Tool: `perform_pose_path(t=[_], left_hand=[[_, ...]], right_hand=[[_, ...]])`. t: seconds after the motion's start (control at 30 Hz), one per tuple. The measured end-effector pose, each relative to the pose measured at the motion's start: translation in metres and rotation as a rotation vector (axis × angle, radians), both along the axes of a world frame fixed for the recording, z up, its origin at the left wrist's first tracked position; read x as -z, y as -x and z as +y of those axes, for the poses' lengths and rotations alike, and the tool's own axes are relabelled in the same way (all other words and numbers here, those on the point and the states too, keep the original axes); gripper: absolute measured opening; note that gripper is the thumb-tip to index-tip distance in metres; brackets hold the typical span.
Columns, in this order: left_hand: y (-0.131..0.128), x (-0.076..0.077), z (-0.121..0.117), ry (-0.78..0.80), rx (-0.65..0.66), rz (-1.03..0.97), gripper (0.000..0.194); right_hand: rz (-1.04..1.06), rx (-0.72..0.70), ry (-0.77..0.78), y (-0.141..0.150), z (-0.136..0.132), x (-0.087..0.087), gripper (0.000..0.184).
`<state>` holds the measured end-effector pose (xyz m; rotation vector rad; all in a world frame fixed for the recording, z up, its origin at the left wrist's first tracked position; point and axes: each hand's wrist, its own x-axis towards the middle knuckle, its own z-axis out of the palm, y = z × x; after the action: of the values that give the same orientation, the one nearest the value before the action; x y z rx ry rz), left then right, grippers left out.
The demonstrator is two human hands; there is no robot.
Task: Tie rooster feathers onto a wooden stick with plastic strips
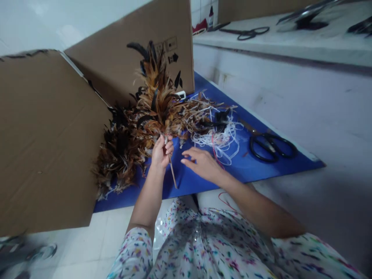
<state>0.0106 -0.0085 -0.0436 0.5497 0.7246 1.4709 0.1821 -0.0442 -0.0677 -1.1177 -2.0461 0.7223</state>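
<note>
My left hand (pixel 163 152) is closed around the base of an upright feather duster (pixel 158 93), a bunch of brown and black feathers on a thin stick (pixel 173 174) that juts out below my fist. To the right, apart from the duster, my right hand (pixel 200 161) hovers over the blue surface with its fingers loosely bent and parted. I see nothing in it. A red string (pixel 215 149) runs near that hand. Piles of loose feathers (pixel 119 155) lie left of the duster, and more spread out behind it.
Large cardboard sheets (pixel 49 139) stand at the left and back. On the blue surface (pixel 188 186) lie tangled white strips (pixel 229 141) and big black-handled scissors (pixel 271 147). A white ledge (pixel 319 42) at the right carries another pair of scissors (pixel 250 33) and a small bottle (pixel 210 17).
</note>
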Motion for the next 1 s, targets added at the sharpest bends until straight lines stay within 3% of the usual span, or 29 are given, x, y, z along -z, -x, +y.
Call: perform_pose_path(t=[0.1,0.2,0.37,0.5,0.63,0.8,1.0], left_hand=[[-0.007,-0.009,-0.003,-0.067,-0.033,-0.013,0.024],[-0.015,-0.02,-0.006,-0.12,-0.082,0.01,0.022],[-0.031,-0.035,-0.009,-0.18,-0.064,0.14,0.026],[-0.042,-0.032,0.0,-0.113,0.084,0.229,0.04],[-0.046,-0.011,0.015,-0.146,-0.01,0.41,0.047],[-0.036,0.019,0.023,-0.166,-0.063,0.696,0.048],[-0.009,0.039,0.025,-0.225,-0.087,0.901,0.043]], right_hand=[[0.098,-0.093,0.183,0.015,-0.013,0.005,0.025],[0.256,-0.239,0.382,0.023,-0.02,0.013,0.014],[0.429,-0.299,0.447,0.018,-0.023,0.011,0.007],[0.452,-0.178,0.363,-0.008,-0.018,-0.003,0.008],[0.366,0.01,0.23,-0.057,-0.004,-0.02,0.01],[0.044,0.341,-0.011,-0.131,0.018,-0.037,0.012],[-0.395,0.608,0.011,-0.183,0.055,-0.054,0.013]])
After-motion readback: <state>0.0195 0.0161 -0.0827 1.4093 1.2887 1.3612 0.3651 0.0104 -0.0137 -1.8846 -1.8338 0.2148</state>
